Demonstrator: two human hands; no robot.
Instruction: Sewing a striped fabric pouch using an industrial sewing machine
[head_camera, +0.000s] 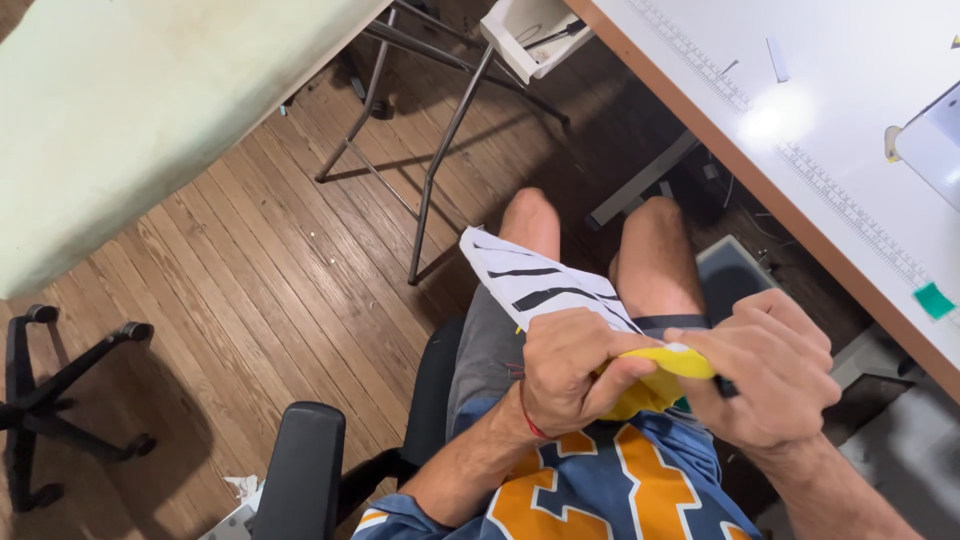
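I sit on a black office chair and hold a piece of sewn fabric over my lap. My left hand (570, 370) grips its yellow part (668, 372) from the left, thumb pressed against it. My right hand (770, 365) pinches the same yellow part from the right, and a small dark tool tip (727, 389) shows under its fingers. A white panel with black stripes (535, 282) hangs from the yellow part across my left thigh. A red band circles my left wrist.
A white worktable (830, 130) with printed rulers along its orange edge stands at right, with a green tag (935, 300) on it. An ironing board (150, 110) on metal legs is at left. Chair armrest (300, 470) near my left elbow. Wooden floor below.
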